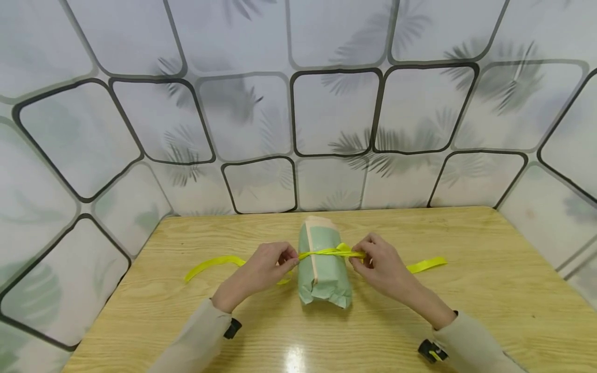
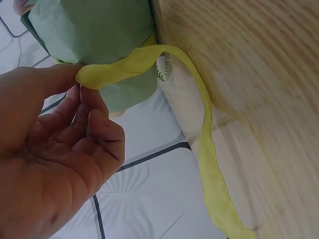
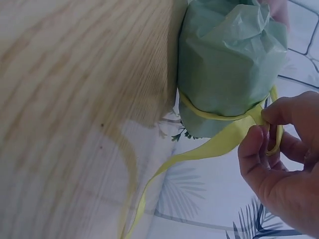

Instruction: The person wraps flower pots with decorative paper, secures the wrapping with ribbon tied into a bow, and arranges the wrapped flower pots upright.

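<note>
In the head view, a green paper package (image 1: pixel 328 277) lies lengthwise on the wooden desk (image 1: pixel 364 336), close to its back edge and about midway between its left and right edges. A yellow ribbon (image 1: pixel 322 252) crosses the package's middle, with one loose tail stretching toward the desk's left edge and another toward its right edge. The left hand (image 1: pixel 268 265) is at the package's left side, thumb and index finger pinching the ribbon there; the right hand (image 1: pixel 384 265), just beside the package's right side, pinches the ribbon between thumb and fingers. Both forearms wear pale sleeves (image 1: pixel 193 336), with a dark device (image 1: pixel 432 351) at each wrist. Behind the desk's back edge rises a pale wall covering (image 1: pixel 261 116) with dark rounded outlines and leaf shapes. In the left wrist view, the left thumb and index finger pinch a fold of ribbon against or just beside the paper, which cannot be told; the other fingers curl in toward the palm, and a long tail of ribbon trails away from the package. In the right wrist view, the right thumb and fingertips pinch the ribbon near a small loop, and a tail slopes away toward the desk's surface.
</note>
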{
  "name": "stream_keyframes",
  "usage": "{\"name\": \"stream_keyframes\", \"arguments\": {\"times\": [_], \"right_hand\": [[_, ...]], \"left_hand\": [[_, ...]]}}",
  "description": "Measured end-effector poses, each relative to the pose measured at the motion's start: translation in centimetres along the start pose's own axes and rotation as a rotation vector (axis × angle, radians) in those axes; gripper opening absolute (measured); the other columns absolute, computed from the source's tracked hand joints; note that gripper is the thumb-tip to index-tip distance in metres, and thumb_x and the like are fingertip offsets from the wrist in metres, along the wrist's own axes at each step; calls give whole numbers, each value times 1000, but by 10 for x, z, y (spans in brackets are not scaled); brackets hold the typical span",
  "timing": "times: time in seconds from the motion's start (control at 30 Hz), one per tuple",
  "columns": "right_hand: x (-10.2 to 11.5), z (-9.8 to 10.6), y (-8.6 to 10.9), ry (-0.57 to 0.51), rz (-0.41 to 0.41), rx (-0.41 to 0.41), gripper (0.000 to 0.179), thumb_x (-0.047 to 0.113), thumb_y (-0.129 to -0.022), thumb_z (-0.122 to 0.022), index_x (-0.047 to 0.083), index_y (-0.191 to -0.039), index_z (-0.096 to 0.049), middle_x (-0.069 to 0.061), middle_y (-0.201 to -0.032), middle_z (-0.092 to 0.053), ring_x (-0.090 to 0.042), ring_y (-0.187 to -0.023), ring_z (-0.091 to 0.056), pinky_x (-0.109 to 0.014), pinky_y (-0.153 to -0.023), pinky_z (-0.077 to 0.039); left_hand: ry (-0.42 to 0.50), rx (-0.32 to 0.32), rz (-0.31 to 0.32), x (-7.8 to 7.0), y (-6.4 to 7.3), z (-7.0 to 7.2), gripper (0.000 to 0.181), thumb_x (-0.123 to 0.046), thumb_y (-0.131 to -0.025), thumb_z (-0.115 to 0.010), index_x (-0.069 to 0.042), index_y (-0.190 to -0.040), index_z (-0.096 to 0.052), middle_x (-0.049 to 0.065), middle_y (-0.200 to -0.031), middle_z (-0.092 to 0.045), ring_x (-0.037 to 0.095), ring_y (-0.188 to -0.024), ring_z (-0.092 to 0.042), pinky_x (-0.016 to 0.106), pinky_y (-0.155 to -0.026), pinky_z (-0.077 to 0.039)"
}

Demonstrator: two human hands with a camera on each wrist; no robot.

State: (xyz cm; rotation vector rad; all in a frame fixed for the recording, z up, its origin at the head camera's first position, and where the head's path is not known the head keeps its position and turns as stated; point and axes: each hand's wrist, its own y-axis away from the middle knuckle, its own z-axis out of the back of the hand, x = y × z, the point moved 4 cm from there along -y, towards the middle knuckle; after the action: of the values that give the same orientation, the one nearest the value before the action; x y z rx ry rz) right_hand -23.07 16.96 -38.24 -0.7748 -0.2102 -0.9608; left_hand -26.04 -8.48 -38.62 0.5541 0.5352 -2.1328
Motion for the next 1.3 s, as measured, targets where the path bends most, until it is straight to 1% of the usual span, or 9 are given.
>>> {"name": "stream_keyframes", "arguments": {"times": [0.23, 0.37, 0.43, 0.57, 0.77, 0.87, 1.0, 1.13, 1.3], "right_hand": [[-3, 10, 7, -58, -43, -5, 17, -5, -85, -70, 10, -89, -65, -3, -96, -57, -3, -70, -51, -20, -57, -48], [-9, 17, 12, -176, -176, 27, 11, 0, -93, -66, 10, -96, -65, -3, -93, -63, -6, -72, -59, -24, -56, -52], [-13, 20, 14, -298, -278, 51, 4, 4, -98, -63, 6, -102, -65, -8, -95, -67, -11, -73, -64, -28, -59, -56], [-18, 22, 17, -592, -412, 88, 16, 14, -107, -54, -3, -106, -56, -11, -115, -70, -17, -88, -71, -36, -72, -62], [-17, 16, 15, -1039, -403, 164, 18, 22, -112, -44, 6, -105, -44, 4, -127, -71, -13, -118, -68, -33, -92, -61], [-17, 13, 14, -1155, -399, 184, 16, 22, -113, -40, 9, -104, -41, 1, -123, -72, -15, -118, -70, -33, -96, -59], [-20, 13, 15, -1120, -414, 155, 16, 24, -112, -42, 8, -108, -40, 0, -110, -75, -16, -106, -73, -31, -93, -60], [-26, 17, 16, -883, -473, 99, 23, 21, -107, -57, 4, -115, -43, 1, -98, -74, -15, -93, -75, -33, -87, -62], [-32, 24, 20, -581, -519, 73, 34, 18, -98, -72, -3, -119, -56, -10, -102, -72, -21, -91, -75, -37, -82, -63]], "left_hand": [[2, 4, -17, 0, 1, 1, 8, -16, -102, -64, -12, -97, -70, -5, -85, -68, 1, -72, -56, 19, -64, -49], [8, 10, -9, 0, 1, 0, 9, -16, -102, -64, -12, -97, -70, -6, -83, -68, 1, -71, -56, 19, -63, -49], [10, 13, -4, 0, 1, -1, 9, -16, -102, -64, -12, -97, -70, -7, -81, -67, 1, -70, -55, 19, -62, -48], [15, 11, -13, 1, 0, -1, 10, -16, -102, -64, -11, -96, -71, -6, -79, -67, 0, -68, -55, 19, -62, -48], [16, 10, -29, 1, 1, -1, 11, -17, -102, -64, -11, -96, -71, -6, -78, -67, 0, -67, -55, 18, -61, -48], [19, 14, -21, 1, 1, -1, 12, -17, -102, -63, -11, -96, -71, -6, -78, -67, 0, -67, -55, 19, -61, -48], [25, 19, -16, 1, 1, -2, 13, -18, -103, -63, -10, -97, -71, -6, -78, -67, 1, -67, -55, 19, -60, -48], [32, 25, -18, 1, 1, -1, 13, -18, -103, -62, -10, -96, -71, -5, -77, -67, 1, -66, -55, 19, -59, -48], [36, 31, -2, 1, 2, 0, 13, -18, -103, -62, -11, -96, -71, -6, -79, -67, 1, -68, -56, 19, -61, -49]]}}
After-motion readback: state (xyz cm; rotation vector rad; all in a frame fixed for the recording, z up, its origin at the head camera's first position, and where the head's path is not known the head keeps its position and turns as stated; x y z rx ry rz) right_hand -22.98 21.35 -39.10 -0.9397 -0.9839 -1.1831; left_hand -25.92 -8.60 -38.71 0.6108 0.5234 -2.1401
